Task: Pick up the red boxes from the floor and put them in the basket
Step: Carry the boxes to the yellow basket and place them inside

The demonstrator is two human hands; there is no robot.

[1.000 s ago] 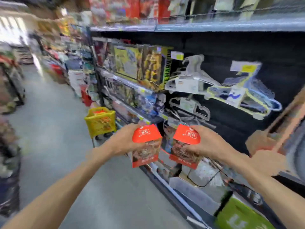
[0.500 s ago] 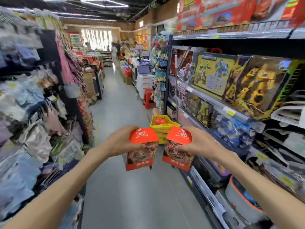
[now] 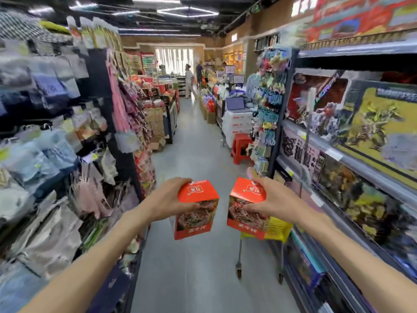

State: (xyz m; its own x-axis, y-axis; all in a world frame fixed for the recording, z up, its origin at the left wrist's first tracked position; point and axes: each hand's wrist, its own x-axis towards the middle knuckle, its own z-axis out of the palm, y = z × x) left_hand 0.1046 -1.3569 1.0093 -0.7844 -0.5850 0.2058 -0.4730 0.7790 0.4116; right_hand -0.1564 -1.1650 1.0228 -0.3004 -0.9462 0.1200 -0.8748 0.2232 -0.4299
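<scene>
I hold two red boxes with a food picture on their sides, both raised at chest height over the aisle. My left hand (image 3: 168, 198) grips the left red box (image 3: 196, 211) from its left side. My right hand (image 3: 273, 201) grips the right red box (image 3: 246, 208) from the right, thumb on its front face. The yellow basket (image 3: 278, 229) on a wheeled metal stand sits just behind and below the right box, mostly hidden by it and my right wrist.
Shelves of hanging packets line the left (image 3: 56, 154); toy boxes fill the shelves on the right (image 3: 352, 136). A red plastic stool (image 3: 241, 146) stands farther down the grey aisle floor (image 3: 198, 267). People stand far off near the counter (image 3: 191, 80).
The view has swung left from the right-hand shelf to look down the aisle. The yellow basket is now much closer, right behind the right box. Both hands still hold their boxes.
</scene>
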